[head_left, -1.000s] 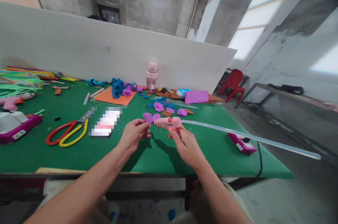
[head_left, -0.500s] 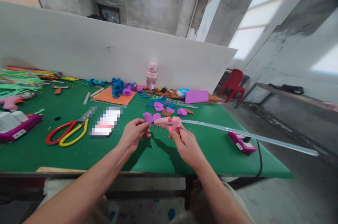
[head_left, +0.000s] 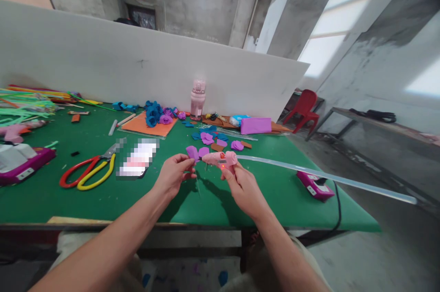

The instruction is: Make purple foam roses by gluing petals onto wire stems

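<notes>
My left hand [head_left: 178, 172] pinches a purple paper flower [head_left: 193, 152] at its base, its petals spreading above the fingertips. A thin stem hangs below the fingers. My right hand [head_left: 241, 187] is wrapped around the handle of a pink hot glue gun [head_left: 222, 160], whose small red light glows. The gun's nozzle points left and sits close to the petals; whether it touches them I cannot tell. A long clear glue stick [head_left: 309, 172] extends from the gun's back toward the right. Loose purple petals [head_left: 207, 138] lie on the table behind the gun.
Red-and-yellow-handled scissors [head_left: 92, 168] and a blurred-out phone [head_left: 139, 159] lie to the left. Blue flowers [head_left: 153, 114] rest on an orange sheet [head_left: 151, 126]. A pink bottle [head_left: 197, 101] stands by the white partition. Purple power strips [head_left: 314, 186] sit at both sides.
The glue gun has shifted very slightly to the right, its nozzle a little farther from my left fingertips. My left hand keeps its pinch on the flower.
</notes>
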`<state>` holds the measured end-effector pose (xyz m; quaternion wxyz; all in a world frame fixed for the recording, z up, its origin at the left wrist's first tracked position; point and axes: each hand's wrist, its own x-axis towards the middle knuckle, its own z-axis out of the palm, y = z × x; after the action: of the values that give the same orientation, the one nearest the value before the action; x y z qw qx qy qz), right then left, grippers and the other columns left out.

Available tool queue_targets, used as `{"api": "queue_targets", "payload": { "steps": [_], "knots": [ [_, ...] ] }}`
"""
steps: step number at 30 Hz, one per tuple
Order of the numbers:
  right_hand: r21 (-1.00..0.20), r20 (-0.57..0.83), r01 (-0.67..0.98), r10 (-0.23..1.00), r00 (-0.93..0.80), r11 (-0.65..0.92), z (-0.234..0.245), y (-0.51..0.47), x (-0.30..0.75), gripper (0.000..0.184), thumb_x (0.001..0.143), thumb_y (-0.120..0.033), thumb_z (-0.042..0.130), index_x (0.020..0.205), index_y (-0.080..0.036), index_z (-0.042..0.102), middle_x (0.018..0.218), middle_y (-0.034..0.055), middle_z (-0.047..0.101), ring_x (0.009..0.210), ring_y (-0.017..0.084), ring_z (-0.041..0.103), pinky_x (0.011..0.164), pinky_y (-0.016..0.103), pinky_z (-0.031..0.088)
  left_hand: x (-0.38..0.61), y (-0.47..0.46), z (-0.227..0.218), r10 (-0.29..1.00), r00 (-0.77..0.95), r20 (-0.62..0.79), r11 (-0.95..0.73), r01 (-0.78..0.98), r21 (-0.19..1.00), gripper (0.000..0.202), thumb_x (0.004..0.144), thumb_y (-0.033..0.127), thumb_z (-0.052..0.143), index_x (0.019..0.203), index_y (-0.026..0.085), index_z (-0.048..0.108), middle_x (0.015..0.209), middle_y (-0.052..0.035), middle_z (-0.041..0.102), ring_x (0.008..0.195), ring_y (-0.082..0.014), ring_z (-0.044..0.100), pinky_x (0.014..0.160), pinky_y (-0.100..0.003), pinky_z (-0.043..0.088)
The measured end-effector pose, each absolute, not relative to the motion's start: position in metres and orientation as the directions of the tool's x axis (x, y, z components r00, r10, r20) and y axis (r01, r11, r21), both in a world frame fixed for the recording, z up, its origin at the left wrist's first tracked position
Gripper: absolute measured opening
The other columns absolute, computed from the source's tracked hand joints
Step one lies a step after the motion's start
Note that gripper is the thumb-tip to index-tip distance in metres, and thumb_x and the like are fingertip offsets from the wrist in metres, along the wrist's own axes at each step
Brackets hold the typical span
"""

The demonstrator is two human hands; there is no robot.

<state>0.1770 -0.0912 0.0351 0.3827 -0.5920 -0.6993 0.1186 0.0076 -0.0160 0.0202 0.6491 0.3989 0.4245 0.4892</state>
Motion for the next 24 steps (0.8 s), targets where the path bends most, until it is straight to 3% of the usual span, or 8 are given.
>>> {"api": "queue_targets", "payload": {
  "steps": [6, 9, 14, 18, 21, 24],
  "knots": [
    [-0.616, 0.422, 0.738, 0.906, 0.013, 0.276, 0.036, -0.092, 0.179, 0.028, 0.090, -0.033, 0.038, 0.074, -0.019, 0.056, 0.073, 0.0048, 0.060, 0.069, 0.017, 0.057, 0.066, 0.027, 0.041, 0.007, -0.015, 0.019, 0.973, 0.165, -0.160, 0.204, -0.300, 0.932, 0.023, 0.055, 0.024, 0.073, 0.065, 0.013, 0.056, 0.060, 0.0004, 0.057, 0.050, -0.0084, 0.052, 0.045, -0.023, 0.047],
    [-0.698, 0.375, 0.676, 0.925, 0.065, 0.235, 0.034, -0.090, 0.183, 0.030, 0.089, -0.037, 0.039, 0.073, -0.018, 0.056, 0.066, 0.0029, 0.057, 0.057, 0.014, 0.053, 0.057, 0.025, 0.041, 0.006, -0.014, 0.017, 0.970, 0.178, -0.166, 0.215, -0.303, 0.928, 0.022, 0.057, 0.024, 0.072, 0.067, 0.012, 0.056, 0.062, 0.0000, 0.058, 0.050, -0.0080, 0.052, 0.046, -0.022, 0.047],
    [-0.963, 0.165, 0.235, 0.978, 0.127, 0.132, 0.030, -0.085, 0.190, 0.031, 0.084, -0.047, 0.045, 0.083, -0.017, 0.053, 0.072, 0.0005, 0.057, 0.042, 0.006, 0.039, 0.039, 0.020, 0.038, 0.005, -0.013, 0.016, 0.960, 0.204, -0.190, 0.253, -0.346, 0.903, 0.018, 0.061, 0.021, 0.071, 0.069, 0.012, 0.056, 0.064, -0.0009, 0.059, 0.050, -0.0074, 0.053, 0.047, -0.022, 0.048],
    [-0.994, 0.047, -0.088, 0.990, 0.129, 0.058, 0.028, -0.080, 0.198, 0.033, 0.077, -0.048, 0.054, 0.084, -0.016, 0.055, 0.080, 0.0031, 0.061, 0.044, 0.005, 0.039, 0.038, 0.019, 0.039, 0.005, -0.013, 0.017, 0.946, 0.233, -0.225, 0.302, -0.391, 0.869, 0.013, 0.065, 0.016, 0.068, 0.071, 0.012, 0.058, 0.068, -0.0030, 0.062, 0.050, -0.0074, 0.054, 0.046, -0.020, 0.048],
    [-0.987, -0.013, -0.162, 0.986, 0.167, 0.015, 0.021, -0.072, 0.209, 0.034, 0.073, -0.046, 0.060, 0.085, -0.015, 0.057, 0.072, 0.0019, 0.061, 0.043, 0.005, 0.039, 0.038, 0.019, 0.037, 0.005, -0.013, 0.018, 0.934, 0.271, -0.233, 0.331, -0.411, 0.849, 0.010, 0.067, 0.013, 0.067, 0.071, 0.011, 0.058, 0.073, -0.0050, 0.065, 0.050, -0.0071, 0.055, 0.046, -0.019, 0.048],
    [-0.996, -0.053, -0.079, 0.969, 0.241, -0.035, 0.010, -0.062, 0.222, 0.033, 0.065, -0.044, 0.067, 0.079, -0.016, 0.057, 0.055, -0.0034, 0.052, 0.042, 0.006, 0.039, 0.040, 0.019, 0.038, 0.004, -0.013, 0.018, 0.926, 0.305, -0.224, 0.343, -0.426, 0.837, 0.009, 0.069, 0.013, 0.066, 0.072, 0.011, 0.058, 0.074, -0.0052, 0.065, 0.050, -0.0071, 0.055, 0.046, -0.019, 0.049]
  ]
}}
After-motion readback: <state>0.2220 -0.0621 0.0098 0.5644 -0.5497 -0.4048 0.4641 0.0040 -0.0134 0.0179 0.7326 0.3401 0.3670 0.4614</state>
